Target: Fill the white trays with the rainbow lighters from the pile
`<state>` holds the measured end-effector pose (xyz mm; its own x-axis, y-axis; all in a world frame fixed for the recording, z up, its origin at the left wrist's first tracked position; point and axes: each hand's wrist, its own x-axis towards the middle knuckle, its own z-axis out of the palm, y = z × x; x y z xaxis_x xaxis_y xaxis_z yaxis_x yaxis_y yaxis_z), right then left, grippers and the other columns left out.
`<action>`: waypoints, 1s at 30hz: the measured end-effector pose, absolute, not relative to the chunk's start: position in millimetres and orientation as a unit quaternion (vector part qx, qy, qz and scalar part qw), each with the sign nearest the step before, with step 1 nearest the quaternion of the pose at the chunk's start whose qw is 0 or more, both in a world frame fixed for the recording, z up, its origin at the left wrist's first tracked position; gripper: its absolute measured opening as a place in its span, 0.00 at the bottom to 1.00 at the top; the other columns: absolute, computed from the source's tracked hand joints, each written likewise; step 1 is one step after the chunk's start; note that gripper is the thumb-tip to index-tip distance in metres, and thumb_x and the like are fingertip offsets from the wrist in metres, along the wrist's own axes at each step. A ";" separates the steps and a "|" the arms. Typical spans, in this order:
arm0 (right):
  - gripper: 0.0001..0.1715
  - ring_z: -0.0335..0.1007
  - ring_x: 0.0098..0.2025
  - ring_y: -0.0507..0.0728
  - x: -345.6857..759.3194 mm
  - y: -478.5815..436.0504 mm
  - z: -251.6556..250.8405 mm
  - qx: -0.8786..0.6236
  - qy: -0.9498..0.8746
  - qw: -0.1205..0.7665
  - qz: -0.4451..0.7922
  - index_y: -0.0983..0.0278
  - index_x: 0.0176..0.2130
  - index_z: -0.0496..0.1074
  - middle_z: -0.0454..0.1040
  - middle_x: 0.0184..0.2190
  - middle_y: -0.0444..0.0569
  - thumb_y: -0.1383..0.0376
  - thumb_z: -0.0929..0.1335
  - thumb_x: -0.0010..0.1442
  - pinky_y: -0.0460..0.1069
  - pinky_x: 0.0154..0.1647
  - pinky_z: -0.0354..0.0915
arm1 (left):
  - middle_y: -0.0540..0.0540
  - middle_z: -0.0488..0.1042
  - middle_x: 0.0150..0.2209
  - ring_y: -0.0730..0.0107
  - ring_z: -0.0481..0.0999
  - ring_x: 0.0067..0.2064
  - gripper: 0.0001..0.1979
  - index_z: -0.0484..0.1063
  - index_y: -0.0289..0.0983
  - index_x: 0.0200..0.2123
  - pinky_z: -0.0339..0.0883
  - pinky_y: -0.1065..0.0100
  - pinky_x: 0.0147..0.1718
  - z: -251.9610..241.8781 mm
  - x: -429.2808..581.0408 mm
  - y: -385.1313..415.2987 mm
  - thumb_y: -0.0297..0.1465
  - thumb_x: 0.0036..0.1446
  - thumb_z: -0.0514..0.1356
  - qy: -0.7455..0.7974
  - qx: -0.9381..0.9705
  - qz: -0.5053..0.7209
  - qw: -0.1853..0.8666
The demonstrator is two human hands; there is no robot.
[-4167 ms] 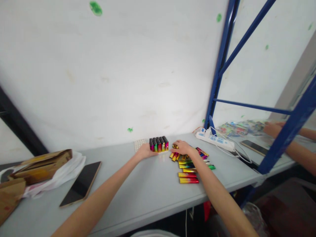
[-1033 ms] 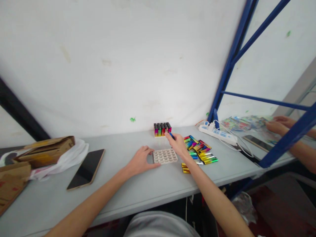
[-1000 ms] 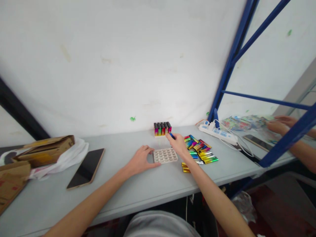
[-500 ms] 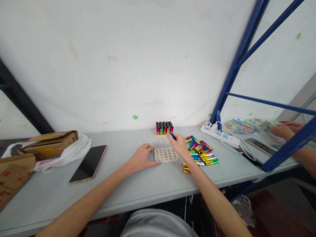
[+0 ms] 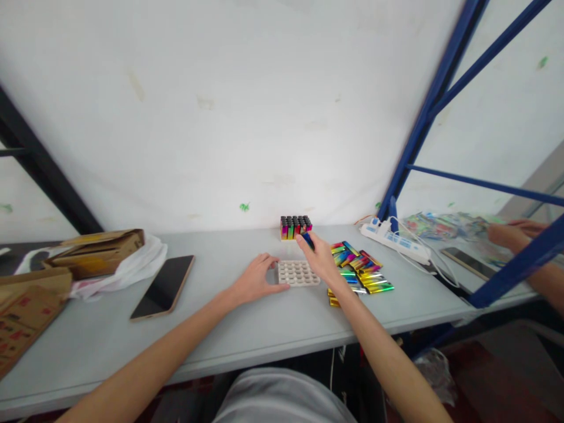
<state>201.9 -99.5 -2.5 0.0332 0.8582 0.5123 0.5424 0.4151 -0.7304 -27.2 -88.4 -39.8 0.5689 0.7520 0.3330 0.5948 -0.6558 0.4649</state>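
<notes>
One lighter block (image 5: pixel 296 228); one hand-held tray (image 5: pixel 296 273); two phones (image 5: pixel 162 288)

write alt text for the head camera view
A person's left hand holds the left end of a pale rectangular tray with rows of round hollows, while the right hand grips a small dark blue object. Behind stand multicoloured, black-topped lighters; shiny multicoloured pieces lie to the right on a pale grey table.

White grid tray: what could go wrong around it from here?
The left hand holds the white grid tray only at its left end, so it might slide or twist if pushed. The dark blue item held in the right hand might slip. Loose shiny pieces beside the right forearm could get brushed aside.
</notes>
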 end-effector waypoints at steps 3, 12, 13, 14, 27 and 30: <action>0.23 0.70 0.38 0.58 202.2 -98.3 -5.6 -0.465 -0.720 0.494 0.143 0.61 0.38 0.69 0.73 0.35 0.49 0.47 0.62 0.74 0.50 0.39 0.65 | 0.44 0.74 0.45 0.54 0.76 0.46 0.32 0.72 0.37 0.55 0.72 0.55 0.51 -38.9 -25.7 -89.5 0.49 0.55 0.72 0.387 0.863 0.278 0.168; 0.25 0.69 0.31 0.56 204.3 -97.8 -9.4 -0.452 -0.787 0.406 0.104 0.61 0.30 0.69 0.75 0.27 0.46 0.51 0.64 0.76 0.49 0.37 0.60 | 0.46 0.79 0.43 0.58 0.79 0.42 0.36 0.71 0.37 0.60 0.73 0.58 0.47 -42.4 -25.4 -87.4 0.48 0.53 0.73 0.389 0.832 0.328 0.223; 0.23 0.72 0.33 0.56 204.0 -98.1 -9.3 -0.450 -0.791 0.401 0.106 0.62 0.32 0.70 0.77 0.29 0.47 0.53 0.65 0.76 0.49 0.38 0.60 | 0.46 0.79 0.43 0.59 0.79 0.42 0.37 0.72 0.37 0.60 0.73 0.58 0.47 -43.1 -25.5 -87.1 0.48 0.52 0.73 0.391 0.829 0.330 0.227; 0.20 0.74 0.35 0.57 203.9 -98.2 -9.4 -0.449 -0.795 0.394 0.107 0.62 0.34 0.72 0.79 0.32 0.48 0.54 0.65 0.76 0.49 0.40 0.61 | 0.46 0.80 0.43 0.59 0.79 0.42 0.37 0.72 0.38 0.60 0.73 0.59 0.47 -43.6 -25.6 -86.9 0.48 0.51 0.73 0.393 0.826 0.331 0.231; 0.18 0.72 0.38 0.58 206.1 -88.0 -23.1 -0.444 -0.851 0.273 0.070 0.64 0.36 0.72 0.77 0.35 0.51 0.57 0.66 0.77 0.50 0.43 0.65 | 0.51 0.74 0.33 0.66 0.72 0.34 0.37 0.78 0.37 0.56 0.66 0.65 0.36 -40.7 -26.4 -89.1 0.53 0.49 0.74 0.394 0.846 0.275 0.231; 0.16 0.73 0.41 0.58 213.9 -85.6 -22.3 -0.423 -0.861 0.266 0.093 0.65 0.40 0.75 0.79 0.38 0.52 0.56 0.69 0.75 0.51 0.47 0.67 | 0.50 0.74 0.34 0.63 0.73 0.35 0.35 0.78 0.37 0.55 0.67 0.64 0.39 -39.8 -27.6 -87.9 0.54 0.51 0.72 0.394 0.862 0.254 0.195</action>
